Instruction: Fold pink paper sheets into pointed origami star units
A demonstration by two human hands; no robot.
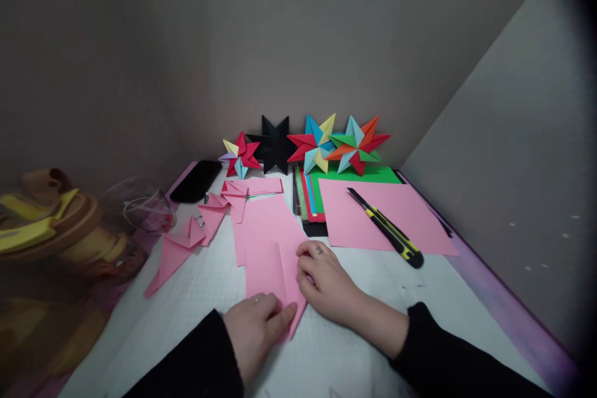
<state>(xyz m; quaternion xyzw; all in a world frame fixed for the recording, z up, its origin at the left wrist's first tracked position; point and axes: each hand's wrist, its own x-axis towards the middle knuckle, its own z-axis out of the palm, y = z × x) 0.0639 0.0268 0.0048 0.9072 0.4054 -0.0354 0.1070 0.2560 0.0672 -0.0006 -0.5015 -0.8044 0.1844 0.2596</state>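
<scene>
A pink sheet of paper (263, 270) lies in front of me with a lengthwise crease and its right side partly folded over. My left hand (256, 329) holds the near end of this sheet, thumb pressed on top and fingers curled. At the sheet's right edge, my right hand (324, 277) is closed with bent fingers gripping the fold; its fingertips are partly hidden. Beneath and beyond the sheet is another pink paper piece (265, 217). Folded pink paper units (181, 239) lie in a row to the left, with metal clips among them.
A yellow and black box cutter (389, 230), blade out, rests on a large pink sheet (345, 217) at right. Behind it is a stack of coloured paper (368, 173). Several paper stars (319, 143) lean on the wall. A black phone (196, 180) and a clear cup (144, 205) stand left.
</scene>
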